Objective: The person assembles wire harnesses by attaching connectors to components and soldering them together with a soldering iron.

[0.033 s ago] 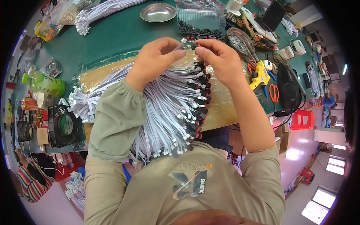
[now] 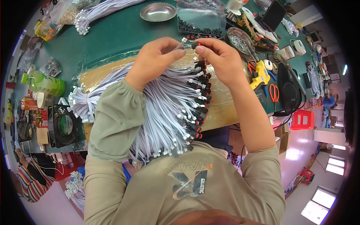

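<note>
My left hand [image 2: 155, 60] pinches a white cable [image 2: 179, 45] just behind its white plug, which points up from the fingertips. My right hand [image 2: 221, 58] holds a small black part [image 2: 195, 45], perhaps a connector or switch, between thumb and forefinger. A short gap separates the plug from the black part. Below both hands spreads a thick bundle of white cables [image 2: 165, 101]. Many of its right ends carry black and red pieces [image 2: 202, 101], others show bare white plugs. The bundle's gathered left end [image 2: 83, 103] lies beyond my left sleeve.
Beyond my hands stand a clear tray of black parts [image 2: 200, 22] and a metal dish [image 2: 158, 12]. To the right lie a yellow glue gun [image 2: 261, 75] and orange-handled scissors [image 2: 274, 93]. A green bottle [image 2: 45, 85] and a black fan [image 2: 63, 125] are at the left.
</note>
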